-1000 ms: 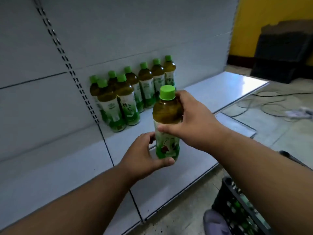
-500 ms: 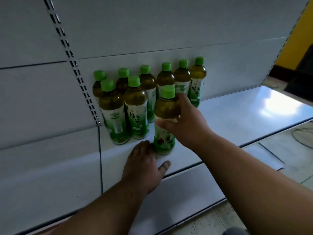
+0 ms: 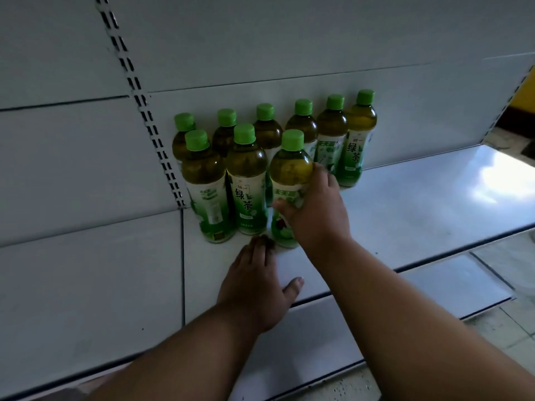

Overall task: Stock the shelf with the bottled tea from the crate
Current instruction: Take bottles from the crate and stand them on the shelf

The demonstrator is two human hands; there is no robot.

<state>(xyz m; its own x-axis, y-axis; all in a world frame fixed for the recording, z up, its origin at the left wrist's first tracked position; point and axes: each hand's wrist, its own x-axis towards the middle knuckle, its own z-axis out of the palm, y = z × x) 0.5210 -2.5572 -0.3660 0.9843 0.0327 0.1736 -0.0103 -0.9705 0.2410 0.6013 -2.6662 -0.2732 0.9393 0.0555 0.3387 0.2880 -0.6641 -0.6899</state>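
Observation:
My right hand [image 3: 314, 215] grips a green-capped tea bottle [image 3: 291, 172] round its label. The bottle stands upright on the white shelf [image 3: 405, 215], third in the front row beside two other bottles [image 3: 246, 180]. Behind them a back row of several tea bottles [image 3: 333, 131] lines the shelf wall. My left hand [image 3: 257, 282] rests flat on the shelf with its fingers straight, the fingertips just in front of the held bottle's base. The crate is out of view.
A slotted upright [image 3: 144, 111] runs down the grey back panel left of the bottles. A lower white shelf [image 3: 419, 285] juts out under the stocked one. Tiled floor [image 3: 515, 264] shows at the right, and a yellow wall [image 3: 525, 88] at the far right edge.
The bottle came from mid-air down onto the shelf beside the front row. My left hand let go of its base and now lies flat on the shelf. The view moved closer.

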